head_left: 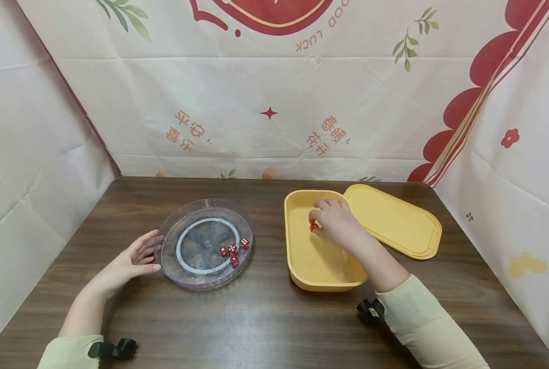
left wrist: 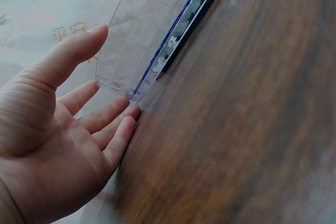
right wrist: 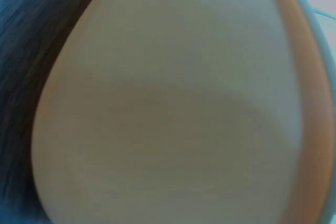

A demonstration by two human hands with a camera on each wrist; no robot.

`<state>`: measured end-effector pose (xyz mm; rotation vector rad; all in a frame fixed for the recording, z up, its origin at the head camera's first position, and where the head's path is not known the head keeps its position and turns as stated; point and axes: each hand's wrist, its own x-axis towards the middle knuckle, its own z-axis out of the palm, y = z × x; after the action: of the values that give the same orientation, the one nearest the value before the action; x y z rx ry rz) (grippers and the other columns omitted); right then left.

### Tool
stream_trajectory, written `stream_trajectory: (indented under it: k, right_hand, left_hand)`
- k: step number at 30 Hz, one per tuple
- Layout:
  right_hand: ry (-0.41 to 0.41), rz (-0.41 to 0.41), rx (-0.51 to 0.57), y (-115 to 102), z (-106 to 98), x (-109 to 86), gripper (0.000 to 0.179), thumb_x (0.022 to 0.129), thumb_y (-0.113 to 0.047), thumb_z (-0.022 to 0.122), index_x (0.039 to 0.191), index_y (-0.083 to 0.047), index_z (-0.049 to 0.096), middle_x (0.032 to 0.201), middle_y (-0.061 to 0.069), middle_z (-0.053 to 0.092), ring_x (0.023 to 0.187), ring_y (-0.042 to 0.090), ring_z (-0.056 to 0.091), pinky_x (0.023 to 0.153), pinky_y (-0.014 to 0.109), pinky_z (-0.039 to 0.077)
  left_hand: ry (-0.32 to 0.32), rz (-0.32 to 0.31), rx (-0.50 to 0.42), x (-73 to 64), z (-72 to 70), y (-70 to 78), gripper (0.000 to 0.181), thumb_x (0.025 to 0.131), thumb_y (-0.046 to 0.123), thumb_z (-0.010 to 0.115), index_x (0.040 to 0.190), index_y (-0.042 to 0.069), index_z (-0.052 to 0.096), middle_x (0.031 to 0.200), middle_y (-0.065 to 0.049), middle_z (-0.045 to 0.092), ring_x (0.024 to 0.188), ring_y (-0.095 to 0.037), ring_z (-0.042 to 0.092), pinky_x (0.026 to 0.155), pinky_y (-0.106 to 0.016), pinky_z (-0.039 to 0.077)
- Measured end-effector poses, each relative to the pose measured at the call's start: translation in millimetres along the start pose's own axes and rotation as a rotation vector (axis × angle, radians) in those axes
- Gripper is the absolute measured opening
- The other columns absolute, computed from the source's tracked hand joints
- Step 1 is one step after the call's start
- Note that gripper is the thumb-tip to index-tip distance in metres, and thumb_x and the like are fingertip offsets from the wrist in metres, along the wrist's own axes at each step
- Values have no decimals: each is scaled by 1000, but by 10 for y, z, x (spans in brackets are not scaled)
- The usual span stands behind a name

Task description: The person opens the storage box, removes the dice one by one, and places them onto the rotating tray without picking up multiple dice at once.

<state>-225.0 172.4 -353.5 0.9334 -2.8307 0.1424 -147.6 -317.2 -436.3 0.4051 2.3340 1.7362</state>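
My right hand (head_left: 341, 224) reaches into a yellow plastic box (head_left: 298, 256), pinching a small red die (head_left: 313, 226) between thumb and fingers. The hand's fingers are out of sight in the right wrist view, where the box's wall (right wrist: 168, 129) shows large and blurred. Beside a round clear dish (head_left: 205, 241) rests my left hand (head_left: 128, 261), its fingers relaxed at the dish's left rim. Several red dice (head_left: 232, 249) with white pips are grouped on the dish's right side. The left wrist view shows the left hand's fingertips (left wrist: 126, 124) by the dish's transparent wall (left wrist: 136, 40).
A yellow lid (head_left: 394, 220) lies flat behind and right of the box. Dark wood-grain table (head_left: 256, 318) stretches between dish and box and along the front. Printed white cloth (head_left: 274, 82) hangs at the back and both sides.
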Motion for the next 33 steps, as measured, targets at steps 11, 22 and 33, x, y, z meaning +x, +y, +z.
stream_trajectory:
  k: [11,22,33]
  right_hand:
    - [-2,-9,-32,-135,-126,36,15,79,-20,80,85,-19,66,122,15,58,120,37,45,97,61,29]
    - [38,-71,-38,-323,-279,135,12,81,-18,77,84,-19,65,122,12,59,121,33,43,98,59,29]
    - [34,-141,-67,-585,-335,271,12,80,-19,78,87,-16,68,121,12,59,119,31,45,98,56,31]
  left_hand:
    - [9,-14,26,-2,-13,-22,83,88,5,67,152,4,13,152,-27,21,131,-25,31,93,-12,34]
    - [11,-14,12,-11,-3,10,83,89,5,66,152,3,13,152,-27,21,133,-36,27,92,-11,34]
    - [15,-24,17,-10,-2,12,82,89,6,66,152,4,13,152,-26,22,132,-35,28,92,-12,34]
